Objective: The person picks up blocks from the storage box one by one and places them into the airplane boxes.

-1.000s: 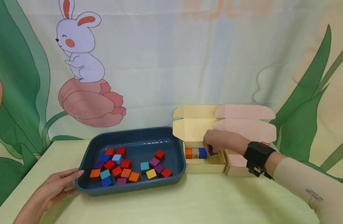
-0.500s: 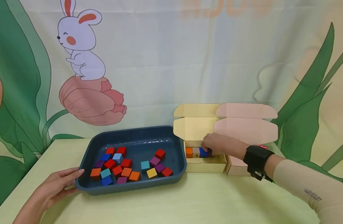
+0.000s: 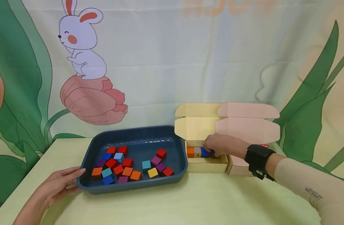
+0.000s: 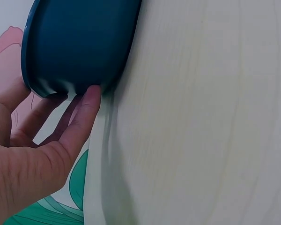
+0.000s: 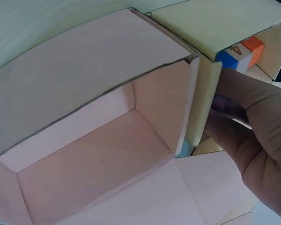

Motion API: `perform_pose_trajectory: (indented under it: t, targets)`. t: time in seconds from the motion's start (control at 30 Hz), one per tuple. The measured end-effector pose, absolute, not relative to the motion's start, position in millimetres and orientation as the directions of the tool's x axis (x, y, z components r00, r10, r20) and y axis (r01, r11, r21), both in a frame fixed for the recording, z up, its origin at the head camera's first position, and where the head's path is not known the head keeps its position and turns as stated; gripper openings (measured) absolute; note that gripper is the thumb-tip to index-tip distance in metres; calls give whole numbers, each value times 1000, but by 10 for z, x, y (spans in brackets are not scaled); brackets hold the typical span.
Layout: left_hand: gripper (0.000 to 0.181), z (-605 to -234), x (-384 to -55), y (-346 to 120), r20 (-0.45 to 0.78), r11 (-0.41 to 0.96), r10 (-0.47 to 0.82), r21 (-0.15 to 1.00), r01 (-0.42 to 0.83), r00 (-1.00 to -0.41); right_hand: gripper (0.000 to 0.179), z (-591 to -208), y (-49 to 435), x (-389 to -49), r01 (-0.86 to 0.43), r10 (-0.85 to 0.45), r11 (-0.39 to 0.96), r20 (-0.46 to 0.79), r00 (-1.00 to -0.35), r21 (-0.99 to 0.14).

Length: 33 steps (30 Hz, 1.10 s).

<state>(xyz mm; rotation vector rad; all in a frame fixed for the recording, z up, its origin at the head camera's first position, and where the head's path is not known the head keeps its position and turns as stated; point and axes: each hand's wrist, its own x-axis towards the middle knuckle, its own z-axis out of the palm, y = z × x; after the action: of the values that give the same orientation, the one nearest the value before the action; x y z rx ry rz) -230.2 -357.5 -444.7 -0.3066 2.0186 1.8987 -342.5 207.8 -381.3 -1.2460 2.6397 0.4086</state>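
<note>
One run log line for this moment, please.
left hand: holds dark-blue tray; right hand: pinches purple block inside yellow box; pink box: open

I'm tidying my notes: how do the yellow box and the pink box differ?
The yellow box holds a row of blocks; no blocks show in the pink box in the right wrist view. The right hand is in the yellow box, not the pink box. The yellow box stands next to the dark blue tray; the pink box is farther from it. Both are open.

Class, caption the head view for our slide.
Left hand grips the tray of cubes; right hand holds a purple cube inside the yellow box.
</note>
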Motion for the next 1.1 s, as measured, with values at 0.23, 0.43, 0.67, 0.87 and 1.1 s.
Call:
perform_pose_trajectory:
  t: [0.23,0.43,0.67,0.87,1.1]
  targets:
    - [80,-4442,-2326,-3585,-401,84,84,915,-395,-912,21,-3792,2104,-3421,-789,-739,579,-277,-614,202]
    - [81,-4447,-2332,-3596,-400,97,84,915,-392,-913,18,-3800,2089,-3410,-789,-748,582,-249,-614,199]
    - [70,-4428,-2328,-3624,-388,75,91,921,-382,-917,21,-3623,1985,-3436,-784,-709,567,-333,-621,254]
    - [55,-4431,-2312,-3641,-402,56,77,915,-399,-912,19,-3555,1898,-3442,-801,-712,508,-370,-597,316]
    - [66,-4445,-2302,-3609,-409,60,71,912,-406,-910,14,-3658,1926,-3397,-797,-724,488,-345,-597,356]
